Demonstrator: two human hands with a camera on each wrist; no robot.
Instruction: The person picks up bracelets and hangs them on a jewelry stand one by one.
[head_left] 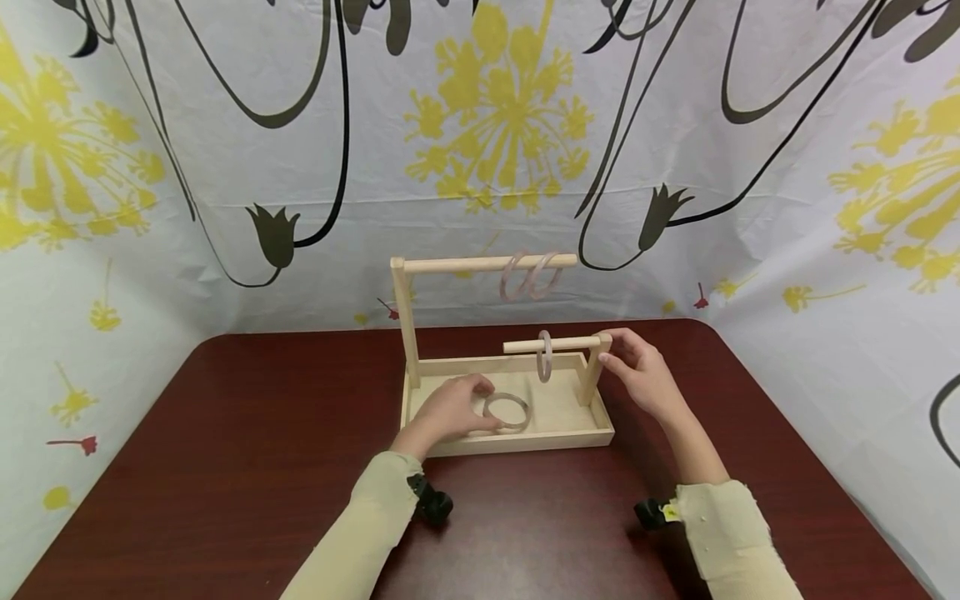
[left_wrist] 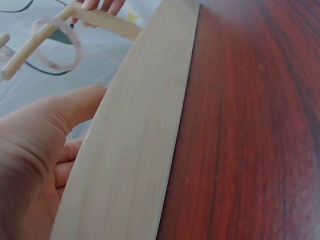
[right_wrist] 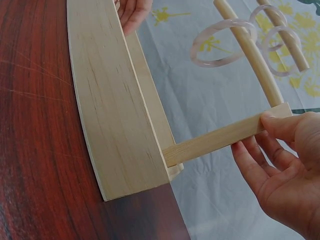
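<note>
A wooden bangle stand has a shallow tray (head_left: 517,445), a tall post (head_left: 407,325) with a long bar (head_left: 457,265), and a short post (head_left: 592,377) with a lower bar (head_left: 576,342). My left hand (head_left: 450,408) reaches into the tray, its thumb and fingers around the left side of a pale bangle (head_left: 527,408); whether they pinch it is unclear. The left wrist view hides that bangle behind the tray wall (left_wrist: 135,120). My right hand (right_wrist: 290,165) holds the top of the short post between thumb and fingers. One bangle (head_left: 545,358) hangs on the lower bar.
Two pinkish bangles (head_left: 510,283) hang near the free end of the long bar. The stand is toward the back of a dark red wooden table (head_left: 300,433). Behind it hangs a white cloth (head_left: 360,167) with yellow and dark plant prints.
</note>
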